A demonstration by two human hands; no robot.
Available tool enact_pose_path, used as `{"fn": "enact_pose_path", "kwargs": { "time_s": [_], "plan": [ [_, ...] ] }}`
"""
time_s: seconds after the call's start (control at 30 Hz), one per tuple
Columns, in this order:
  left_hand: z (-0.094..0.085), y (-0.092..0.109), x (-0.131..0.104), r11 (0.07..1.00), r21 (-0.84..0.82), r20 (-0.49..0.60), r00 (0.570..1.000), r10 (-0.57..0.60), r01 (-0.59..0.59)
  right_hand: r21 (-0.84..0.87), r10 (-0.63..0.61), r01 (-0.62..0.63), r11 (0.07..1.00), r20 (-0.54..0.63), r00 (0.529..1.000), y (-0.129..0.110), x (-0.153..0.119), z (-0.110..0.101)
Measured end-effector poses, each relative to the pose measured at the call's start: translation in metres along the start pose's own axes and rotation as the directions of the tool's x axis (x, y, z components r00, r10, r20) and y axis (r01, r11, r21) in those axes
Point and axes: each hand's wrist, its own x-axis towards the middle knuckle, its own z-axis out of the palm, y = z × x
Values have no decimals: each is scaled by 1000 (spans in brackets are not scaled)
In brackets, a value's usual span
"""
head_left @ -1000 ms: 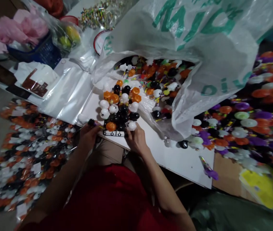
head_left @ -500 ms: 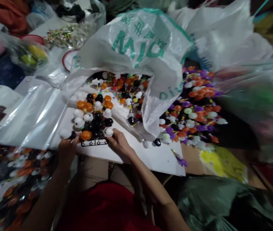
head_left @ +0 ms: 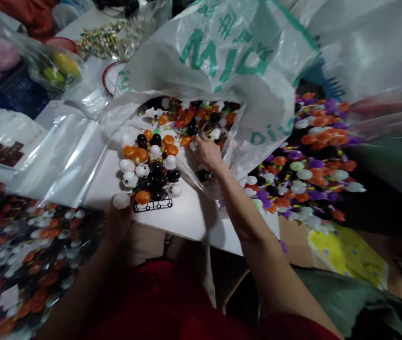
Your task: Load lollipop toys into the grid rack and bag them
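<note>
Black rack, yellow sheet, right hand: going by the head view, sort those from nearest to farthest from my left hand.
1. Black rack: just right of the left hand.
2. Right hand: farther right, at the mouth of the white bag.
3. Yellow sheet: far right.

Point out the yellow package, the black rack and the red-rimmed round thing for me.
Yellow package (head_left: 352, 259): head view, its middle.
Black rack (head_left: 154, 206): head view, front grid.
Red-rimmed round thing (head_left: 105, 79): head view, left rim.
</note>
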Motion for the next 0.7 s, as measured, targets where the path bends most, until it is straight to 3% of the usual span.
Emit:
{"fn": "enact_pose_path", "kwargs": {
  "time_s": [0.13, 0.23, 0.4, 0.5, 0.6, 0.7],
  "plan": [
    [2, -3, 9, 987, 131, 54, 995, 81, -88, 22, -118, 119, 993, -42, 992, -8, -44, 1],
    [8, -8, 18, 958, 246, 109, 986, 126, -149, 64, -155, 153, 986, 39, 987, -15, -66, 9],
    [15, -12, 24, 942, 215, -9, 964, 265, -257, 100, -81, 68, 993, 134, 988, -27, -39, 9],
    [17, -12, 33, 945, 157, -24, 955, 295, -288, 218, -87, 75, 973, 45, 995, -17, -27, -5],
    [19, -9, 45, 965, 103, -25, 969, 244, -241, 555, 62, 69, 829, -213, 975, -5, -52, -12],
    [21, -6, 52, 982, 76, -6, 984, 176, -175, 823, 257, 84, 561, -270, 928, -16, -104, -1]
  ]
}}
